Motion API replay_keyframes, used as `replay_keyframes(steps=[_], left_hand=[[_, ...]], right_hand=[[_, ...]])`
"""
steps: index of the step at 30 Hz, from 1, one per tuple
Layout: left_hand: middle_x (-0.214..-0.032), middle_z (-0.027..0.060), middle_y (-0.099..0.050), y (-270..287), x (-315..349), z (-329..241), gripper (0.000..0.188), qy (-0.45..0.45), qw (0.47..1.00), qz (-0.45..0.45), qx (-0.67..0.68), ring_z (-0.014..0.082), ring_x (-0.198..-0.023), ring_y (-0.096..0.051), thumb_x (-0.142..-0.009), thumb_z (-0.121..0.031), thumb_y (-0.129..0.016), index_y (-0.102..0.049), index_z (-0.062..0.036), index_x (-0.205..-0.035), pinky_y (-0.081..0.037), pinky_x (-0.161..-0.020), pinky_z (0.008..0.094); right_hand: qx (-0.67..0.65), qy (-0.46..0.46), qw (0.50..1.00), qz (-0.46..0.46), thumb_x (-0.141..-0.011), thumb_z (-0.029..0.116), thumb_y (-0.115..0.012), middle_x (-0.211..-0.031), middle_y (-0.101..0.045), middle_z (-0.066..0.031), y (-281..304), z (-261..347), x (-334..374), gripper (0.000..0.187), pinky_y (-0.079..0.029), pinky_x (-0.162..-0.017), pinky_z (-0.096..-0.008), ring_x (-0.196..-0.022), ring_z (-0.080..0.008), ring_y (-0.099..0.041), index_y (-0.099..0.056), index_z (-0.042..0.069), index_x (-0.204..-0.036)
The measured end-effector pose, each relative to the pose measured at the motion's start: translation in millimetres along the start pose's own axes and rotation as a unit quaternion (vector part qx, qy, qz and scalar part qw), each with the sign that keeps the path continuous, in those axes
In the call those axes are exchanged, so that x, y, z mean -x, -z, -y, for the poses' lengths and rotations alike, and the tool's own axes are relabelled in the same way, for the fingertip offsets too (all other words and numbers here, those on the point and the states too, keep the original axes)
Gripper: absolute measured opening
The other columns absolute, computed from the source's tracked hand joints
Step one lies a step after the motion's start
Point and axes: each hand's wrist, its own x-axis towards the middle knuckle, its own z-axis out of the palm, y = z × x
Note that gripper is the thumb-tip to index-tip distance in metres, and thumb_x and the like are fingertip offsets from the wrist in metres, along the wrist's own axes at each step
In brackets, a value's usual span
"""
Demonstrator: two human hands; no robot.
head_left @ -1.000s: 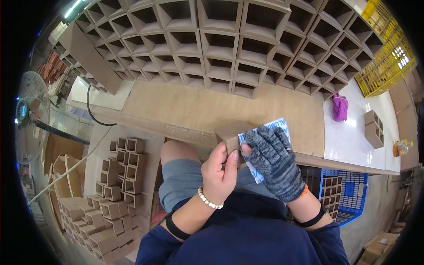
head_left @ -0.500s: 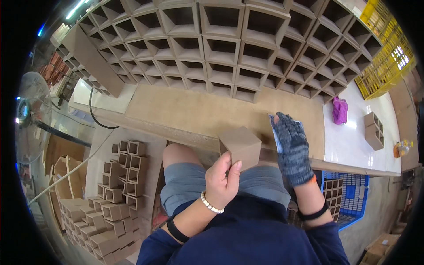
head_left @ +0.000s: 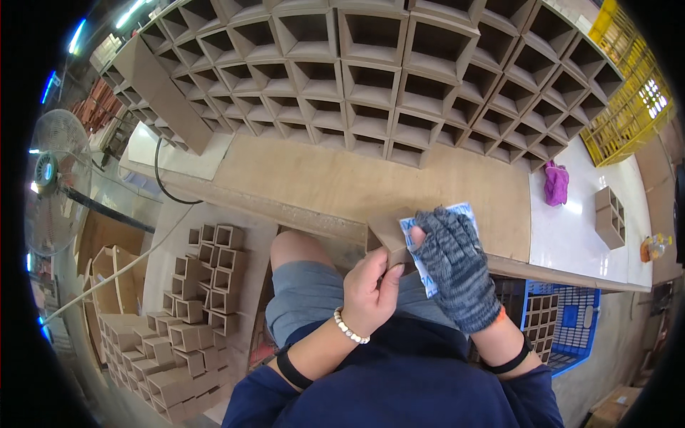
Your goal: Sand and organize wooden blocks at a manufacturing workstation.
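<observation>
Containers: we count a stack of open brown box frames [head_left: 371, 78] filling the top of the frame, each cell seen end-on and showing nothing inside. A blue crate [head_left: 571, 321] at lower right holds more brown cell frames. A yellow crate [head_left: 635, 93] sits at the upper right edge; we cannot tell its contents. A small four-cell frame [head_left: 610, 214] stands alone on the white tabletop [head_left: 571, 242] at right.

Surroundings: a brown work board [head_left: 357, 182] spans the centre, below the stack. A pink cloth [head_left: 555, 182] lies at its right end. A pile of small box frames [head_left: 185, 314] occupies the lower left, and a fan [head_left: 53, 185] stands at the left edge, with a black cable [head_left: 163, 178] trailing near it.

Hands: at centre, just below the board's near edge, our bare left hand [head_left: 369, 292] pinches a small brown block [head_left: 391, 235], thumb and fingers closed against its lower side. Our gloved right hand [head_left: 457, 267] lies over a white-and-blue sheet [head_left: 437, 242], fingers curled together and pressing the sheet against the block's right face. The glove hides most of the sheet.
</observation>
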Motion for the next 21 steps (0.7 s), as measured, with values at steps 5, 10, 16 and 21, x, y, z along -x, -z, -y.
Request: replay_keyframes(steps=[5, 10, 16, 21], left_hand=[[-0.078, 0.0088, -0.062, 7, -8, -12, 0.022, 0.147, 0.973, 0.041, 0.174, 0.0139, -0.07, -0.058, -0.084, -0.012, -0.059, -0.054, 0.0024, -0.099, -0.046, -0.063, 0.0266], [-0.089, 0.0035, -0.06, 17, -28, -27, 0.021, 0.32, 0.873, -0.006, 0.368, 0.009, -0.078, -0.055, -0.089, -0.016, -0.053, -0.054, 0.0018, -0.101, -0.044, -0.072, 0.0231], [-0.074, 0.0093, -0.057, 8, -20, -20, 0.02, 0.129, 0.983, 0.059, 0.113, 0.0152, -0.065, -0.055, -0.082, -0.006, -0.056, -0.052, 0.0008, -0.101, -0.044, -0.059, 0.0278], [-0.066, 0.0145, -0.052, -3, -16, -15, 0.012, -0.037, 0.999, -0.002, -0.026, 0.0336, -0.06, -0.051, -0.076, -0.002, -0.057, -0.052, 0.0003, -0.086, -0.043, -0.054, 0.0374]], right_hand=[[0.183, -0.09, 0.979, -0.013, -0.073, -0.005, -0.05, -0.121, -0.051, -0.0154, -27, -68, 25, 0.055, -0.035, -0.098, -0.0421, -0.114, -0.0316, -0.047, -0.045, 0.005, -0.126], [0.067, -0.102, 0.988, -0.095, -0.067, -0.016, -0.041, -0.127, -0.046, -0.015, 5, -52, 14, 0.068, -0.032, -0.102, -0.0377, -0.118, -0.0313, -0.044, -0.039, 0.007, -0.131], [-0.015, -0.077, 0.99, -0.115, -0.071, -0.005, -0.052, -0.121, -0.048, -0.0212, 17, -18, -4, 0.058, -0.033, -0.099, -0.0421, -0.114, -0.036, -0.046, -0.042, 0.001, -0.127], [-0.012, 0.045, 0.998, 0.045, -0.074, 0.015, -0.055, -0.119, -0.049, -0.0212, -2, 12, -11, 0.049, -0.031, -0.099, -0.0431, -0.113, -0.035, -0.045, -0.046, -0.001, -0.119]])
